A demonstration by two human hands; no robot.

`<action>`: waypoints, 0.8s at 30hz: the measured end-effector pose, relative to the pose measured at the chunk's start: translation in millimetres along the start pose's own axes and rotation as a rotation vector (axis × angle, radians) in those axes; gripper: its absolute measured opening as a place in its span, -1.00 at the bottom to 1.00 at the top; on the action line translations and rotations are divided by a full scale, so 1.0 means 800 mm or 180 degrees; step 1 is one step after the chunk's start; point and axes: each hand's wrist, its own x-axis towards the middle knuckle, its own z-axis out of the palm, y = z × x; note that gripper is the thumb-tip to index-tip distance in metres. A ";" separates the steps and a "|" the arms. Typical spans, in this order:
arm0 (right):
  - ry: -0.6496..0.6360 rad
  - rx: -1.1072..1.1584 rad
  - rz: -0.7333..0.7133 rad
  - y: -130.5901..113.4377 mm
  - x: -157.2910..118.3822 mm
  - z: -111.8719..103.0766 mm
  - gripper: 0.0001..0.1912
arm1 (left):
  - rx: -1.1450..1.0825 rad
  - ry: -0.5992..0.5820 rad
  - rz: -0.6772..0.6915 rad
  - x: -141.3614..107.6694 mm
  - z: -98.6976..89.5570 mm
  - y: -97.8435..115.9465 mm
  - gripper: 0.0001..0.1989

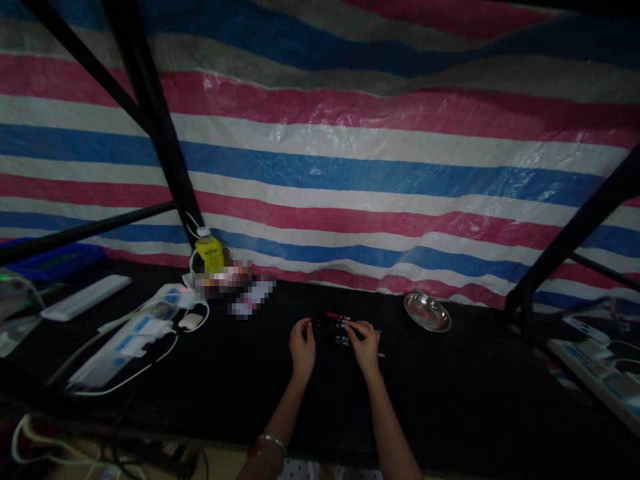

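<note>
Several markers lie side by side on the black table (460, 400) between my two hands. At the far side of the group is a red marker (336, 316), and nearest me is a black marker (342, 341) with pale lettering. My right hand (365, 347) reaches over the group from the right, thumb and forefinger pinched on the middle black marker (327, 326). To the left of the markers, my left hand (303, 347) is closed with fingers curled together; whatever it may hold is hidden in the dim light.
A round metal dish (427, 312) sits at the back right. Power strips (133, 343) and white cables lie on the left, near a yellow bottle (210, 252) and a blurred-out patch. A striped tarp (350, 173) hangs behind, with black frame posts (160, 127) at both sides.
</note>
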 end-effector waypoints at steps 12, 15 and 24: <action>-0.0289 -0.0495 -0.0007 0.000 -0.006 -0.002 -0.74 | 0.0385 -0.0139 0.0187 -0.001 -0.002 0.008 -0.83; -0.0315 -0.0667 -0.0058 -0.001 -0.007 -0.004 -0.76 | 0.0401 -0.0160 0.0228 -0.001 -0.001 0.006 -0.82; -0.0345 -0.1027 -0.0009 -0.005 -0.008 -0.005 -0.83 | 0.0422 -0.0197 0.0273 -0.001 -0.002 0.007 -0.81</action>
